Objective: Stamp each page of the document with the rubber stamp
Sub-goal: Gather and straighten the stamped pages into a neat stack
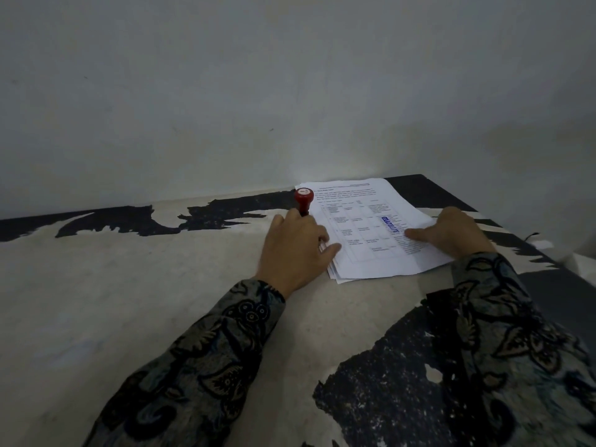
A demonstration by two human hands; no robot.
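Observation:
A stack of white printed pages [361, 221] lies at the far right of the table, against the wall. The top page carries a blue stamp mark [389, 224] near its right side. A red rubber stamp [303, 200] stands upright just left of the stack. My left hand [295, 250] rests flat at the stack's left edge, fingers apart, thumb on the paper, its fingertips just in front of the stamp. My right hand [451, 233] lies on the right part of the top page, index finger stretched toward the blue mark. Neither hand holds the stamp.
The table [161, 285] has a worn top, pale with black patches. A pale wall [258, 91] rises directly behind it. The table's right edge [516, 246] runs close to my right hand. Patterned sleeves cover both forearms.

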